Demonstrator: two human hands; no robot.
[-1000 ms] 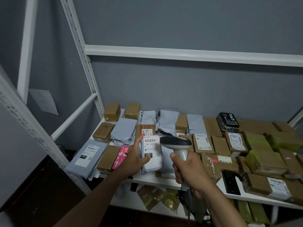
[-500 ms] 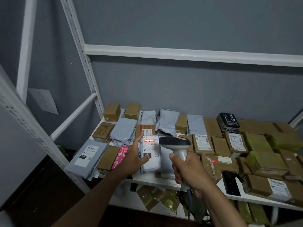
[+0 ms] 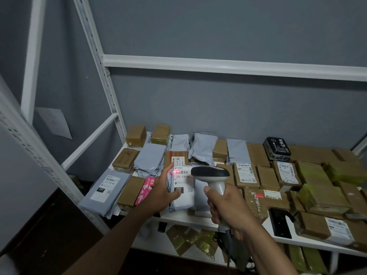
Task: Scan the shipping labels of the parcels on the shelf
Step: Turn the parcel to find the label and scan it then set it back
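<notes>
Nearest the camera, the right hand (image 3: pixel 228 207) has its grip wrapped round the handle of the scanner (image 3: pixel 213 176), head pointing forward and left. Just left of that grip, the left hand (image 3: pixel 161 192) holds the grey parcel (image 3: pixel 181 197) tilted up off the shelf (image 3: pixel 190 219), thumb on its lower front, fingers behind its left edge. The parcel's long axis runs away from the grip; the red beam falls on the barcode at the far end of its label (image 3: pixel 182 180). Beyond lie more parcels, several labels face up
</notes>
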